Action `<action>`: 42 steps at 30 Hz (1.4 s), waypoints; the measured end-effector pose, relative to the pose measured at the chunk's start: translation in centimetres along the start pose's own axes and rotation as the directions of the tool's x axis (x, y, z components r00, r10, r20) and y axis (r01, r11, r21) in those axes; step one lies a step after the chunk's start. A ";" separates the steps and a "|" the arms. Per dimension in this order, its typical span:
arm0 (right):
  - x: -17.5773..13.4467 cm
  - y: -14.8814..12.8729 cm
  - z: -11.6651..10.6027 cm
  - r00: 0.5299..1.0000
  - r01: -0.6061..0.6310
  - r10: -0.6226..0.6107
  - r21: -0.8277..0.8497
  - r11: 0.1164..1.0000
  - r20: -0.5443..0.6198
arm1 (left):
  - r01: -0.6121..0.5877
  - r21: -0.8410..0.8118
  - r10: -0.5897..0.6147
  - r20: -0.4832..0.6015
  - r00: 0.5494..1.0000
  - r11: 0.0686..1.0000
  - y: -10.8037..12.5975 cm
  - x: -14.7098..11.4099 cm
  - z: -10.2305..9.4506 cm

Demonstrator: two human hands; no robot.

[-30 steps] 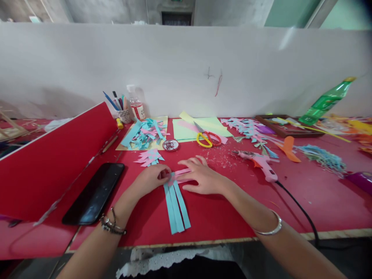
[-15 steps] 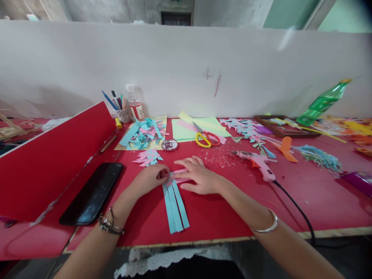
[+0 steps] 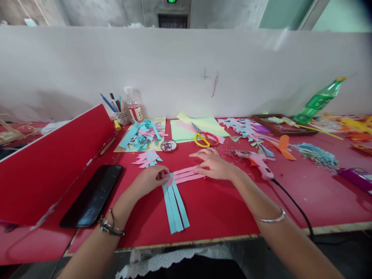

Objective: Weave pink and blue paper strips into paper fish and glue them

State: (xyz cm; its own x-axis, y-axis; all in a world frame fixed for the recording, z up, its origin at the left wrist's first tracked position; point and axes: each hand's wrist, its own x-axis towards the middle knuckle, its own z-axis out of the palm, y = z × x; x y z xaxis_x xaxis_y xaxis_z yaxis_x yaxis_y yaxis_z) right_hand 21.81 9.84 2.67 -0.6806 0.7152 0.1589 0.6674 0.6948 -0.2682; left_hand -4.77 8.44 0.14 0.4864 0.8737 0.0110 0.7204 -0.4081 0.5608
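Blue paper strips (image 3: pixel 174 209) and pink paper strips (image 3: pixel 188 175) cross in a small woven corner on the red tabletop. The blue ones run toward me, the pink ones to the right. At that corner, my left hand (image 3: pixel 151 180) is closed in a pinch on the paper. My right hand (image 3: pixel 215 164) is spread, its fingertips over the outer ends of the pink strips; whether they press on them is hard to tell. Just behind my left hand lies a finished-looking woven pink and blue paper piece (image 3: pixel 148 158).
Scissors (image 3: pixel 202 137) rest on paper sheets (image 3: pixel 181 131) behind my hands. A pink glue gun (image 3: pixel 257 161) with a black cord lies right, a phone (image 3: pixel 93 195) left. A round tin (image 3: pixel 168 145), paper scraps (image 3: pixel 142 135) and a tilted green bottle (image 3: pixel 319 101) are farther back.
My right hand has slid right along the pink strips, away from the woven corner, uncovering them. My left hand keeps its pinch at the corner.
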 end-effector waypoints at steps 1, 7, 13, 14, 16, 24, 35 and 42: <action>-0.1 0.1 -0.1 1.000 -0.008 0.008 -0.009 1.000 -0.025 | 0.003 -0.001 -0.003 0.002 1.000 1.000 0.0 0.0 0.0; 0.3 -1.8 0.4 0.992 0.083 -0.081 0.015 0.996 -0.098 | 0.000 -0.001 0.000 0.009 1.000 1.000 0.1 0.1 0.0; 0.9 -2.9 1.3 0.987 0.157 -0.157 0.014 0.987 -0.013 | -0.003 -0.010 0.003 -0.002 1.000 1.000 -0.2 0.1 0.2; 0.9 -2.6 1.2 0.989 0.145 -0.144 0.002 0.990 -0.021 | -0.004 -0.009 0.004 0.000 1.000 1.000 -0.2 0.1 0.2; 0.7 -1.9 0.8 0.991 0.128 -0.129 -0.028 0.991 -0.031 | -0.002 -0.006 0.002 0.002 1.000 1.000 -0.3 0.1 0.2; -0.2 0.4 -0.6 0.997 0.064 -0.069 -0.099 0.993 -0.045 | -0.002 -0.006 0.002 0.000 1.000 1.000 -0.1 0.1 0.1; 1.0 -2.6 1.8 0.981 0.195 -0.195 0.030 0.980 0.006 | -0.017 -0.016 0.017 -0.008 1.000 1.000 -0.2 0.0 0.1; 0.7 -1.4 0.8 0.988 0.153 -0.153 -0.020 0.988 -0.022 | -0.007 0.007 0.007 0.002 1.000 1.000 -0.1 -0.1 0.0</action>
State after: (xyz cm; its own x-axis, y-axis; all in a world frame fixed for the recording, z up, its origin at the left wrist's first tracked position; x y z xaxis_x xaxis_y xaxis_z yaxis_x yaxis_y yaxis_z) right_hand 20.14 9.33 2.39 -0.7679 0.6018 0.2194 0.5614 0.7973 -0.2217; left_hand -4.89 8.39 0.08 0.4924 0.8703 0.0127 0.7205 -0.4158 0.5549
